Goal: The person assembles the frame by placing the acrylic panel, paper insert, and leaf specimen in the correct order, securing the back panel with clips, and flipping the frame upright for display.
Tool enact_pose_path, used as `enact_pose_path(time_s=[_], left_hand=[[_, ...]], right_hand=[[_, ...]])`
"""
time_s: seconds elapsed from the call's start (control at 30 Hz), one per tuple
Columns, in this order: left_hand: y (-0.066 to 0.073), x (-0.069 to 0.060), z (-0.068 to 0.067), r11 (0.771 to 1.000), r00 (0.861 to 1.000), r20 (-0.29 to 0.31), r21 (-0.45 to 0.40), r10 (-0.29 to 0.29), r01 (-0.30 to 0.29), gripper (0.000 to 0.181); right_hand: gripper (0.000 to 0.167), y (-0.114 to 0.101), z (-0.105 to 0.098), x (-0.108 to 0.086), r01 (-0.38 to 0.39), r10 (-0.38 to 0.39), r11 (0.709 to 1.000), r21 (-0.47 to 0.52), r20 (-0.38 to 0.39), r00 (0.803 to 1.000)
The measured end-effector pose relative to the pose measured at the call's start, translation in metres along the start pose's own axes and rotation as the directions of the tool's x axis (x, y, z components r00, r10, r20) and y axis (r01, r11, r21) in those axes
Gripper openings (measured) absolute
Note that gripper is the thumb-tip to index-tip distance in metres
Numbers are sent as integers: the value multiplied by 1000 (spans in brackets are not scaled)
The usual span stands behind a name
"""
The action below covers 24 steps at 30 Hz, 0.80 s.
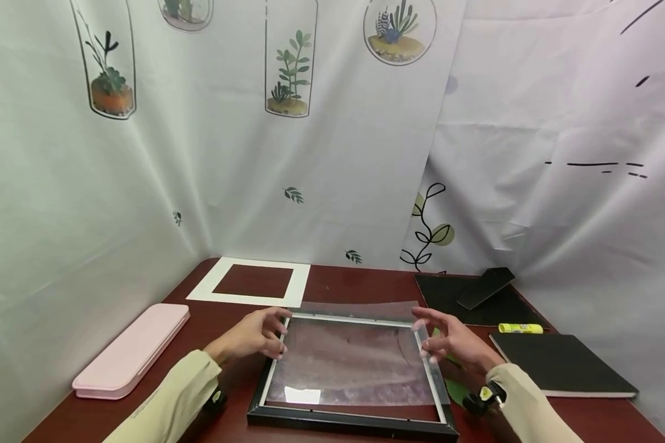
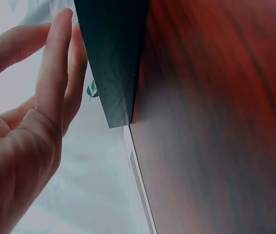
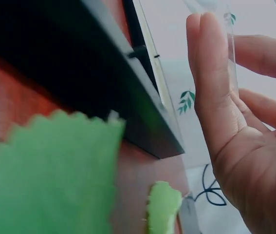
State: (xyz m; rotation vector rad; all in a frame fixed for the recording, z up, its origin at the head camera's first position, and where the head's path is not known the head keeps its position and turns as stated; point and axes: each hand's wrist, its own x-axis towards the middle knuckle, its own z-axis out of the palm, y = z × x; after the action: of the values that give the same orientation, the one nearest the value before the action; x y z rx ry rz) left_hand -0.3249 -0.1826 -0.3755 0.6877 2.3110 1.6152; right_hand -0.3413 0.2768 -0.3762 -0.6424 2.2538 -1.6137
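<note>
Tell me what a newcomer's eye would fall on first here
Probably the clear sheet, front and centre, held at its sides by the left hand and right hand over the black frame. Next, likely, come the pink case on the left, the white mat at back left and the yellow glue stick on the right.

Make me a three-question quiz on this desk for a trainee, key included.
1. On which side of the frame is the case, the person's left or right?
2. True or false: the mat lies farther from the person than the frame.
3. Fill the blank: the left hand and right hand hold a clear ____ over the frame.

Key: 1. left; 2. true; 3. sheet
</note>
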Motion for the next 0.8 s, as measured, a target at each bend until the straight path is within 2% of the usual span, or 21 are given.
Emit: enact_pose_path(time_s=[0.1, 0.2, 0.3, 0.37, 0.5, 0.63, 0.7, 0.8], left_hand=[[2, -4, 3, 1000, 1000, -17, 31, -5, 5, 70], [4, -7, 5, 988, 999, -52, 155, 13, -5, 65], [5, -9, 6, 951, 994, -98, 310, 53, -20, 56], [6, -10, 6, 924, 989, -122, 381, 86, -34, 50], [6, -12, 6, 906, 983, -144, 421, 117, -46, 43], [6, -14, 5, 868, 978, -158, 495, 136, -41, 40], [6, -15, 4, 850, 977, -163, 526, 134, -29, 42], [4, -16, 4, 841, 981, -160, 541, 112, -8, 48]], right_hand=[[82, 4, 2, -3, 1, -3, 997, 79, 35, 999], [84, 8, 4, -6, 8, -16, 990, 140, 57, 998], [84, 11, 7, -8, 25, -40, 979, 200, 72, 997], [82, 14, 8, -10, 41, -63, 968, 248, 82, 995], [79, 20, 10, -14, 77, -115, 946, 316, 105, 988], [74, 23, 10, -17, 95, -139, 934, 343, 103, 985], [72, 24, 9, -17, 101, -142, 933, 345, 96, 985], [71, 25, 8, -18, 100, -139, 932, 348, 90, 986]])
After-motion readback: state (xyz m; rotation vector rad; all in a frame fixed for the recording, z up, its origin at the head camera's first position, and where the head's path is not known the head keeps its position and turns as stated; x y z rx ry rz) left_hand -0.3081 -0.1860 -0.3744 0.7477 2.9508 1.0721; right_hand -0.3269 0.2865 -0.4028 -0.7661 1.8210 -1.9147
